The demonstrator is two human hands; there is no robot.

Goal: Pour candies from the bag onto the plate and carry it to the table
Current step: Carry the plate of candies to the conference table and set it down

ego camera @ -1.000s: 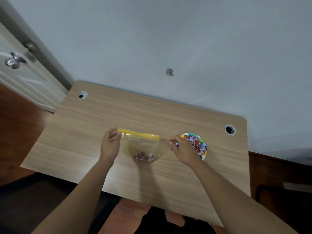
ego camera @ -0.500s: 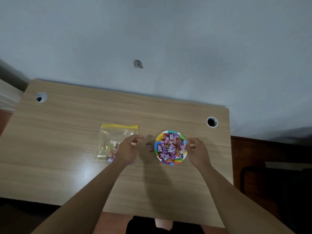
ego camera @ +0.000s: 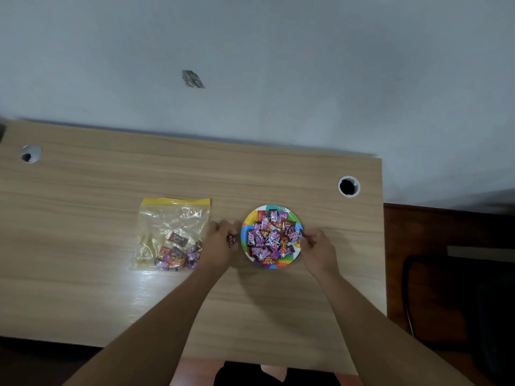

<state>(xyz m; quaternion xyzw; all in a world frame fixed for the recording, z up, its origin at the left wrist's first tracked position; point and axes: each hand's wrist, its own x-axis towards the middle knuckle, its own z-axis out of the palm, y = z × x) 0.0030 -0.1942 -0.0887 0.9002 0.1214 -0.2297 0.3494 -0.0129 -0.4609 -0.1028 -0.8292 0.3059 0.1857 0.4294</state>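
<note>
A colourful paper plate (ego camera: 279, 263) heaped with wrapped candies (ego camera: 271, 236) sits on the wooden desk (ego camera: 111, 176), right of centre. The clear zip bag (ego camera: 167, 221) with a yellow top lies flat to its left, a few candies still in its bottom. My left hand (ego camera: 220, 240) is between bag and plate, its fingers closed around a loose dark candy (ego camera: 231, 241) right beside the plate's left rim. My right hand (ego camera: 317, 250) pinches the plate's right rim.
The desk stands against a grey wall and has round cable holes at back left (ego camera: 30, 154) and back right (ego camera: 348, 186). A dark chair (ego camera: 446, 296) stands on the brown floor past the desk's right edge.
Both hands let go of the bag, which now lies flat. The left hand moved right to the loose candy by the plate. The right hand closed onto the plate's right rim. The view shifted right.
</note>
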